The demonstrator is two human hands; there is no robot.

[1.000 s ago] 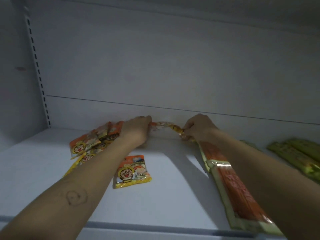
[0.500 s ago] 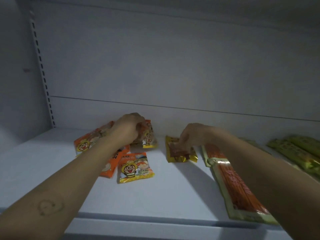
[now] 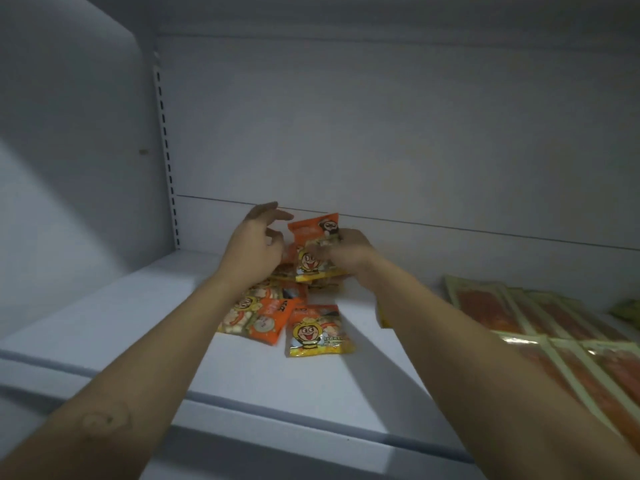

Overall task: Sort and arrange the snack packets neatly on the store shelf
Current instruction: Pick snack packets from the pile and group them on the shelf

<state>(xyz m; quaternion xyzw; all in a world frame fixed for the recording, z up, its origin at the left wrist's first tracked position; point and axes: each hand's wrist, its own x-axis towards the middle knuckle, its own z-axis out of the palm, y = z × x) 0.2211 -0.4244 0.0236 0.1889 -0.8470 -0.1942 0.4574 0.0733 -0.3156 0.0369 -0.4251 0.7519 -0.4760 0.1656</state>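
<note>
My right hand (image 3: 346,249) grips an orange snack packet (image 3: 313,237) with a yellow cartoon face, held upright near the back wall of the white shelf (image 3: 138,320). Just left of that packet, my left hand (image 3: 256,242) hovers with fingers spread and nothing in it. Beneath both hands lies a loose pile of orange packets (image 3: 258,315), partly hidden by my left forearm. One more orange-and-yellow packet (image 3: 317,336) lies flat in front of the pile.
Long orange packs with pale green borders (image 3: 540,327) lie side by side on the right of the shelf. A green pack (image 3: 627,308) shows at the far right edge. A slotted upright (image 3: 166,150) runs up the back left corner.
My right hand left the yellow-brown packet and now holds an orange packet upright at the back. My left hand let go and opened. The camera view shifted right and closer.
</note>
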